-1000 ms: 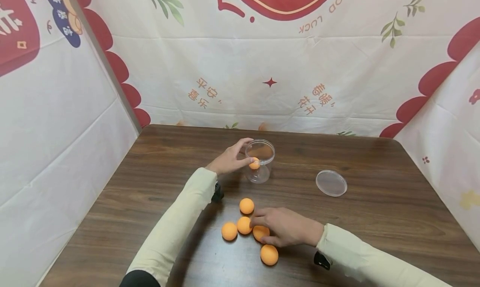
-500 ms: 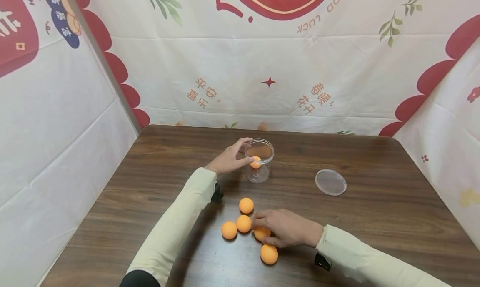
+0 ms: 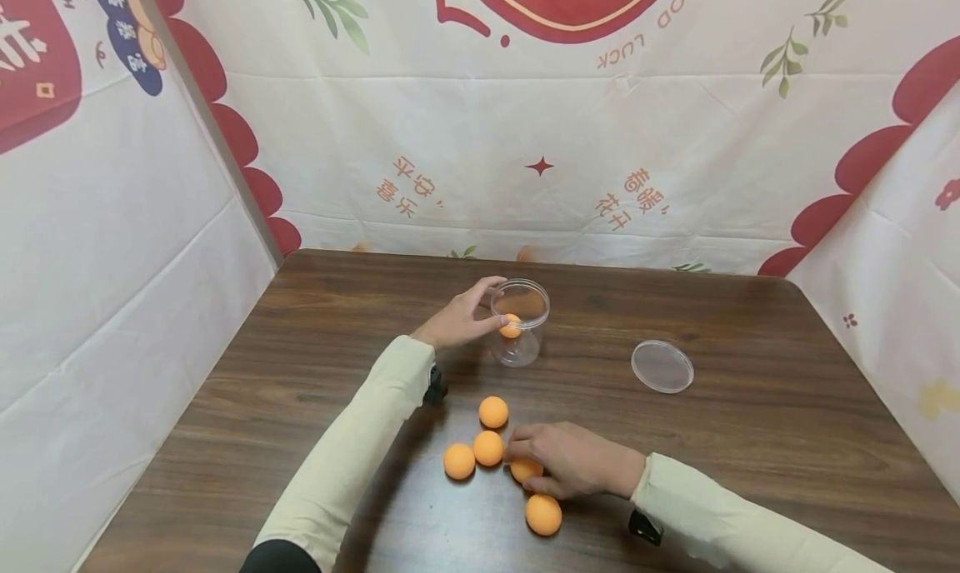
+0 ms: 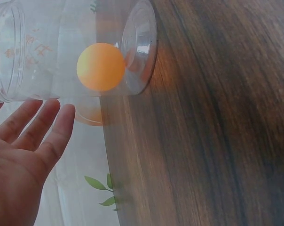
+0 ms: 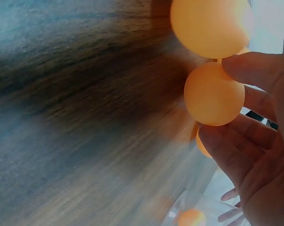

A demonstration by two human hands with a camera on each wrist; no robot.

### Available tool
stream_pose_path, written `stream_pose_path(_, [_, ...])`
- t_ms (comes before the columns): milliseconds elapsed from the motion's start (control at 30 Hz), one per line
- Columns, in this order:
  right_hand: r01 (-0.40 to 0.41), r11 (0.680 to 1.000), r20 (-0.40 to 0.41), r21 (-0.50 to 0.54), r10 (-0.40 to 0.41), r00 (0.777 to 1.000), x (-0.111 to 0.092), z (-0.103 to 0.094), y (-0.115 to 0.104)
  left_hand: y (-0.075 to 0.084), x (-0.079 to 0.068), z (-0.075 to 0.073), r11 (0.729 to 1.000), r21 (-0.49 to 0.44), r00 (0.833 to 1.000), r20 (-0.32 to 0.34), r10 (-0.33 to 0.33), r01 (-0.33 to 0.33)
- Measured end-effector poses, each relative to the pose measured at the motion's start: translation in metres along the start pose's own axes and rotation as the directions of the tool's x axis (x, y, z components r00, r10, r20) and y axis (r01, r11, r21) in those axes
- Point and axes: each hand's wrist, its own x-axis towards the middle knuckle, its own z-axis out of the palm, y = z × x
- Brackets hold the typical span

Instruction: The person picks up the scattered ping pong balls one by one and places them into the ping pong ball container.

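Observation:
My left hand [image 3: 463, 315] holds a clear plastic jar [image 3: 521, 344] from its left side, thumb at the front and fingers behind. The jar stands upright without a lid, and one orange ping-pong ball [image 4: 101, 67] is inside it. In the left wrist view the fingertips touch the jar's wall. On the table, my right hand [image 3: 573, 459] pinches another orange ping-pong ball [image 5: 214, 94] between thumb and fingers; the head view shows it partly covered. Close to the thumb lies a further ball [image 3: 543, 515]. More balls [image 3: 488, 448] lie left of the fingertips.
A round clear lid [image 3: 662, 366] lies flat on the brown wooden table [image 3: 300, 331], right of the jar. Printed white cloth [image 3: 480, 123] hangs behind the table and along both sides.
My right hand has shifted slightly right and nearer with the ball at its fingers. The nearest ball has rolled a little the same way. The left hand and jar stay put.

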Motion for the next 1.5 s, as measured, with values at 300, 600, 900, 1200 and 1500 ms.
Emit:
stream_pose_path(300, [-0.023,1.000,0.008,-0.008,0.023,1.000,0.003,-0.009,-0.001,0.000,-0.001,0.001,1.000,-0.004,1.000,0.002,-0.006,0.006])
stream_pose_path(600, [-0.009,1.000,-0.035,-0.018,0.008,0.999,0.000,-0.017,0.005,0.000,-0.002,0.000,1.000,-0.011,1.000,0.010,-0.006,0.006])
stream_pose_path(900, [-0.044,0.997,-0.074,-0.063,0.039,0.996,-0.002,-0.033,0.017,-0.001,0.001,0.000,1.000,0.015,1.000,0.001,-0.013,0.013])
stream_pose_path(1200, [-0.115,0.989,-0.096,-0.093,0.106,0.990,-0.008,-0.048,0.033,-0.001,0.001,0.001,1.000,0.007,1.000,0.014,-0.015,0.015])
stream_pose_path(1500, [-0.162,0.979,-0.128,-0.125,0.146,0.981,-0.010,-0.063,0.055,0.002,0.001,0.000,1.000,0.007,1.000,0.016,-0.024,0.024])
